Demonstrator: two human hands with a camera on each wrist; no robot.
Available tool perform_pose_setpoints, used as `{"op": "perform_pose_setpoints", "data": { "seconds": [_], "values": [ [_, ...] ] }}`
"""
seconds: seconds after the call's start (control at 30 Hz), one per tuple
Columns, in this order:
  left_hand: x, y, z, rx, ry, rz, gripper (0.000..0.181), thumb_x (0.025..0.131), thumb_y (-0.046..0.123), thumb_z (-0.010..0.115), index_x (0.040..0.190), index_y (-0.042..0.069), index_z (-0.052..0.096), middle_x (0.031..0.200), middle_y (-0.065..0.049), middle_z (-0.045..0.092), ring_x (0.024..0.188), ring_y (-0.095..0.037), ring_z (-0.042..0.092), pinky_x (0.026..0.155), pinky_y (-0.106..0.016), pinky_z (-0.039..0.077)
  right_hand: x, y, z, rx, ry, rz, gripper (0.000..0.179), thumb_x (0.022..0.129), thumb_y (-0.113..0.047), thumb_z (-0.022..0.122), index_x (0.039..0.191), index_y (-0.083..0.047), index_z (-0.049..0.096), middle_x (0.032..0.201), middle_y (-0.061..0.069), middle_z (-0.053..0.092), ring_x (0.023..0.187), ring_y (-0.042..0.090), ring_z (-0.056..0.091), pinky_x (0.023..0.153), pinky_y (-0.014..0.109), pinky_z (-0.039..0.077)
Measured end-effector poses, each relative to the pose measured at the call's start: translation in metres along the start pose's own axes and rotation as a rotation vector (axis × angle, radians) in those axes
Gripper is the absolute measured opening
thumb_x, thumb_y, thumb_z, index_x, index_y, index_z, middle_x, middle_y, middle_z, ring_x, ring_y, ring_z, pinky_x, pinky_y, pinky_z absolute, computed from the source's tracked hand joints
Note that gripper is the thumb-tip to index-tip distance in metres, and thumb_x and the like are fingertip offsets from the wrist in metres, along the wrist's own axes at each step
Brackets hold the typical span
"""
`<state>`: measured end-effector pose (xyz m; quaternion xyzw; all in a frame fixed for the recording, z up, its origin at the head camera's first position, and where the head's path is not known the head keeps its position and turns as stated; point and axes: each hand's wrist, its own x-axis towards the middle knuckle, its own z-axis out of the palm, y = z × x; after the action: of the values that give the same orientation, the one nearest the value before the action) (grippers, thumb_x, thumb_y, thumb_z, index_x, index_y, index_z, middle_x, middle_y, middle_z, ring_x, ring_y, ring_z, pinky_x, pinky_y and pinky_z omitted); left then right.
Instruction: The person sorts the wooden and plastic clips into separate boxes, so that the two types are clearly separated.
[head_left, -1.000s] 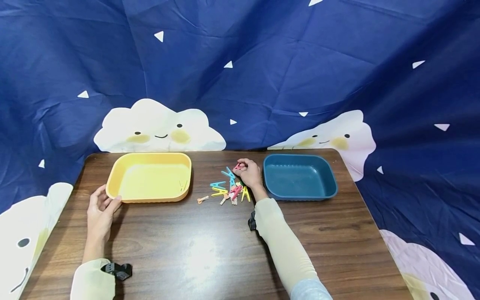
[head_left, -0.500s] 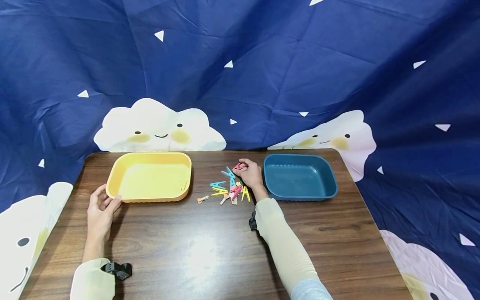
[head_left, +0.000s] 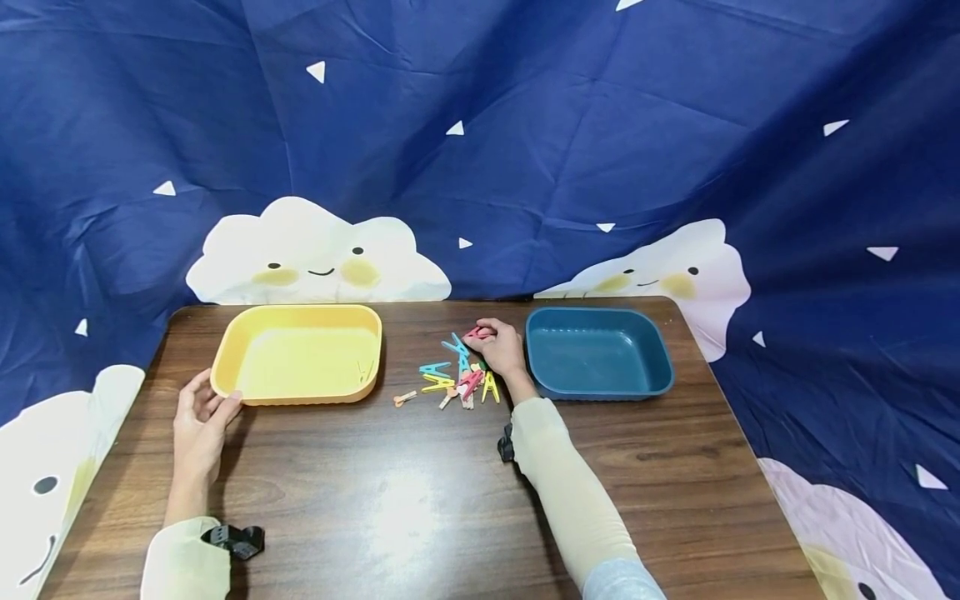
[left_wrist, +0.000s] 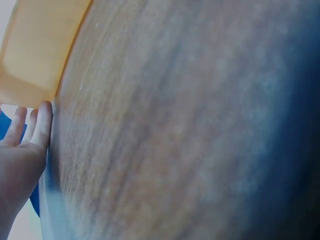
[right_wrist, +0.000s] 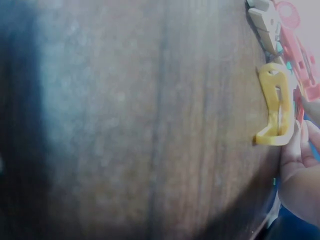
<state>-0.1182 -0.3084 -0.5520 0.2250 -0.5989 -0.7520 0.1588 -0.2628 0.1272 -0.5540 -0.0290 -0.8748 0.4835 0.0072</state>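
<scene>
In the head view my left hand (head_left: 198, 425) holds the near left corner of a yellow plastic tray (head_left: 300, 398), thumb at the front rim and fingers along the left side. A small yellow clothespin (head_left: 364, 371) lies inside that tray. My right hand (head_left: 501, 348) pinches a red clothespin (head_left: 480, 332) at the far side of a loose pile. Blue clothespins (head_left: 435, 369), yellow clothespins (head_left: 491, 387), another red clothespin (head_left: 470, 383) and small wooden pegs (head_left: 448, 397) make up the pile. Close by in the right wrist view is a yellow clothespin (right_wrist: 278, 105), beside my fingers.
Right of the pile stands a dark blue tray (head_left: 600, 393) of similar shape. One wooden peg (head_left: 405, 398) lies apart, near the yellow tray. Both trays stand toward the far edge of the brown wooden table (head_left: 337, 483), before a blue cloth backdrop (head_left: 525, 167).
Almost nothing differs. The red clothespin at my right fingertips has turned slightly and shows a little more; my left hand stays at the yellow tray's corner.
</scene>
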Motion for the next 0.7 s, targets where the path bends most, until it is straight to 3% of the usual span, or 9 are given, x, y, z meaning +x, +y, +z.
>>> {"op": "perform_pose_setpoints", "data": {
  "seconds": [0.3,0.7],
  "values": [
    [0.0016,-0.0017,-0.0019,0.002,-0.008,-0.004,0.061,0.091,-0.009,0.068,0.143,0.016,0.049,0.122,-0.001,0.053,0.107,-0.009,0.057,0.077,-0.013,0.055,-0.0052,-0.0047,-0.0040,0.080,0.023,-0.041,0.040,0.085,-0.016,0.084,0.119,0.000,0.070,0.091,0.005,0.072,0.076,0.016,0.067,0.072,0.029,0.055],
    [0.0025,-0.0003,-0.0013,0.016,-0.009,0.000,0.062,0.091,-0.010,0.068,0.144,0.015,0.049,0.122,-0.001,0.053,0.108,-0.010,0.055,0.077,-0.012,0.054,-0.0054,-0.0048,-0.0044,0.135,0.006,-0.001,0.044,0.087,-0.016,0.083,0.125,-0.001,0.068,0.099,0.009,0.070,0.071,0.008,0.057,0.064,0.018,0.046]
  ]
}}
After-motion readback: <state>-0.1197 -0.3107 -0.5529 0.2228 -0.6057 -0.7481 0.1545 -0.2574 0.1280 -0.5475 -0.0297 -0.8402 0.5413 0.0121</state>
